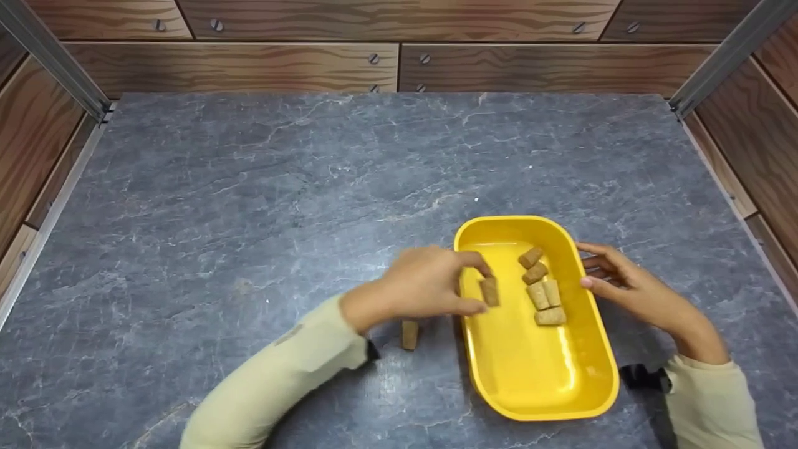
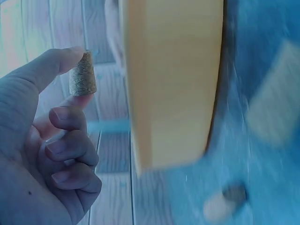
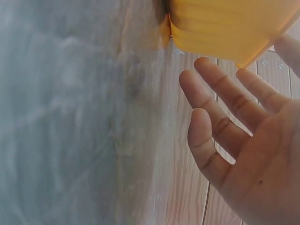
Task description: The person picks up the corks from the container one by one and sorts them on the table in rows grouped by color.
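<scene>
My left hand (image 1: 424, 284) pinches a tapered cork (image 2: 83, 75) between thumb and index finger, the other fingers curled in toward the palm. In the head view it hangs over the left side of a yellow plastic tub (image 1: 508, 374). Several corks (image 1: 550, 316) lie inside, toward the right wall. My right hand (image 1: 636, 293) is at the tub's right side, thumb tip at the rim and index fingertip against the outer wall. In the right wrist view its fingers (image 3: 229, 93) are spread and nearly straight, below the tub.
On the grey marbled table (image 1: 280, 187), a loose cork (image 1: 409, 335) stands left of the tub, near my left sleeve. The left wrist view has two corks on the table, one of them large and blurred (image 2: 276, 96). Wood-patterned panels (image 1: 249, 65) border the table at the back and sides.
</scene>
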`<state>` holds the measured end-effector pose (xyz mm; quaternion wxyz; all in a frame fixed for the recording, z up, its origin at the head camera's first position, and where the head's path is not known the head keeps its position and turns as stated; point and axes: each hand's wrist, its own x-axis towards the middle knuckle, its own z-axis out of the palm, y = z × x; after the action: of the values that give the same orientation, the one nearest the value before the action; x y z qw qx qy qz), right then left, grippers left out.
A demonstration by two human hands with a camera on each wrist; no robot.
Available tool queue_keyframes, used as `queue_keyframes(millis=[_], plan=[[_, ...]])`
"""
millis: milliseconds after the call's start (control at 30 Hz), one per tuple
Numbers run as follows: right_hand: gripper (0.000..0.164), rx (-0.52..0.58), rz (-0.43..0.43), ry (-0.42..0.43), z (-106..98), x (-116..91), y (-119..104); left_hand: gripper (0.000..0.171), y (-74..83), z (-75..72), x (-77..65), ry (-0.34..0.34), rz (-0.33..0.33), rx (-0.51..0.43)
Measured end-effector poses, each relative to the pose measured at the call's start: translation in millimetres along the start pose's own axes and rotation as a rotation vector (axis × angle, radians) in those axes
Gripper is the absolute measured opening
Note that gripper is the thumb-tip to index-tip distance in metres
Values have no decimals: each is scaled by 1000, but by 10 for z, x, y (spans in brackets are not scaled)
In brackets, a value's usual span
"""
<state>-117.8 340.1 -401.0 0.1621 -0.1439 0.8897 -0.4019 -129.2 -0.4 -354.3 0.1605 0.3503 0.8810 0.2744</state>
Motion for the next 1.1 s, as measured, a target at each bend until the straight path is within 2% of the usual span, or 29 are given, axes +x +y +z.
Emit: queue_keyframes(millis=[100,200,400,600,833,1100], plan=[[53,0,9,-2,-2,3,-6,44,-165,-89,-112,61,-8,-16],[53,3,12,-6,-5,3,-4,43,-317,-152,-212,102,-49,-4],[53,3,12,-7,-13,-3,0,43,-538,-244,-384,135,-151,36],[53,7,6,-12,-18,7,-6,43,-716,-260,-489,147,-237,51],[53,9,19,-19,-16,3,-15,40,-912,-185,-535,149,-286,58],[53,5,19,-19,-20,7,-16,43,-1057,-187,-550,89,-347,56]])
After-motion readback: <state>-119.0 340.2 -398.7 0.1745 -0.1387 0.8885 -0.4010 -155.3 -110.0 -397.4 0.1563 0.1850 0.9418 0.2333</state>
